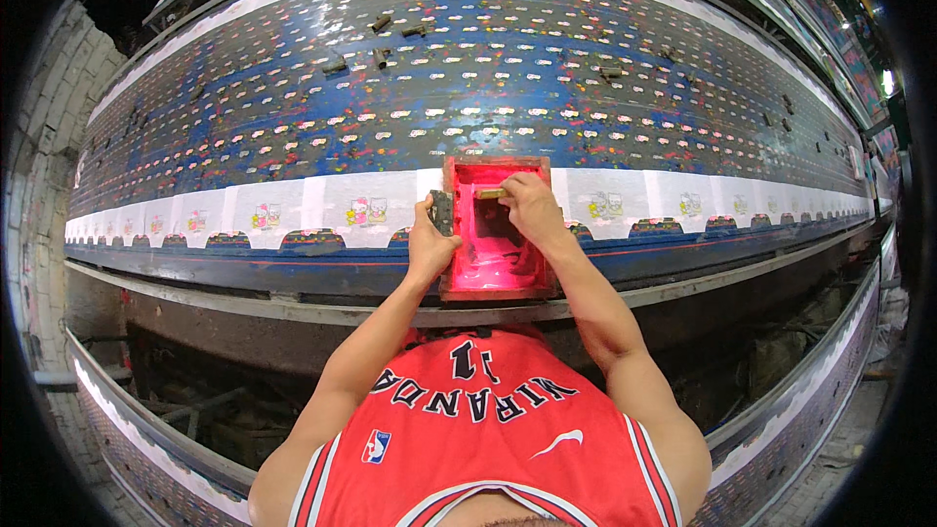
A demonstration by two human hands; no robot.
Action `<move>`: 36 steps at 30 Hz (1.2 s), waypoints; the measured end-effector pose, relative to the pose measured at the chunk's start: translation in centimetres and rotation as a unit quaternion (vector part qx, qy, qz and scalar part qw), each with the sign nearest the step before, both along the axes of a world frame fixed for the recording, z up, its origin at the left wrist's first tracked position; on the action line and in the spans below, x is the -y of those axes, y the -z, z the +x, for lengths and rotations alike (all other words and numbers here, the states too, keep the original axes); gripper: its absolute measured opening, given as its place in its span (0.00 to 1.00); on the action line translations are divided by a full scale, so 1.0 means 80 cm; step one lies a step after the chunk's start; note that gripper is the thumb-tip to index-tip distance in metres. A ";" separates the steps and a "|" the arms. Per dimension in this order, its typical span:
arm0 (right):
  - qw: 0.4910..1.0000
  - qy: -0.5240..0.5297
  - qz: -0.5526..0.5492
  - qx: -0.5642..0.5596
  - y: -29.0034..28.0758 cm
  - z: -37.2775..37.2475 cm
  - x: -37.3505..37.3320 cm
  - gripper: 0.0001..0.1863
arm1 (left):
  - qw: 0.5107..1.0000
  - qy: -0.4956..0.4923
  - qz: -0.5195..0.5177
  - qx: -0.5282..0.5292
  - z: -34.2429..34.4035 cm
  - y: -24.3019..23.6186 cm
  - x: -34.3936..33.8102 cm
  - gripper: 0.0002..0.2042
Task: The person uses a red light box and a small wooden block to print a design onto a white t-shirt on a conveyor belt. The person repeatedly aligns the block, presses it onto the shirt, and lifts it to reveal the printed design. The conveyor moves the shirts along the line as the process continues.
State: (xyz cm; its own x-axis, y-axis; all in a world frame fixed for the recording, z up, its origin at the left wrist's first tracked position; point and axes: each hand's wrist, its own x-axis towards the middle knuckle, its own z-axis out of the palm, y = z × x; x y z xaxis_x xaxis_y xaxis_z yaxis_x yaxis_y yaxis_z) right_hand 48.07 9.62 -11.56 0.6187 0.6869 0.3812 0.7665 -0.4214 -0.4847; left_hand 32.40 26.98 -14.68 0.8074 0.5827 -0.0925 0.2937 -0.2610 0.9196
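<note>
A small screen-printing frame (500, 294) with reddish wooden sides lies on a row of white fabric pieces (322, 197) at the table's near edge. Bright pink ink (488, 275) covers much of its mesh, with a dark patch in the middle. My right hand (533, 212) is closed on a narrow, light-edged squeegee (491, 193) inside the frame, toward its far end. At the frame's left side, my left hand (430, 248) grips a dark, ink-stained block (441, 213). Whether that block is fixed to the frame I cannot tell.
The long printing table (244, 158) carries rows of small coloured prints on blue and dark ground. Several dark short blocks, one a stubby piece (381, 23), lie farther back. A metal rail (244, 303) runs along the near edge. Another table (146, 439) stands behind me.
</note>
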 end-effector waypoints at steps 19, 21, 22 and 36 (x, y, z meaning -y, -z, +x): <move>0.999 -0.023 -0.036 -0.013 -0.006 -0.105 0.075 0.17 | 0.999 -0.001 -0.009 0.046 0.001 -0.001 0.025 0.47; 0.999 -0.021 -0.048 0.009 -0.014 -0.091 0.097 0.17 | 0.998 -0.008 0.026 0.058 0.013 -0.010 0.051 0.48; 0.998 -0.017 -0.054 0.009 -0.019 -0.085 0.111 0.17 | 0.998 -0.003 0.016 0.067 0.022 -0.019 0.066 0.49; 0.999 -0.008 -0.047 0.014 -0.012 0.019 0.333 0.17 | 0.998 -0.023 0.025 0.059 0.132 -0.010 0.284 0.50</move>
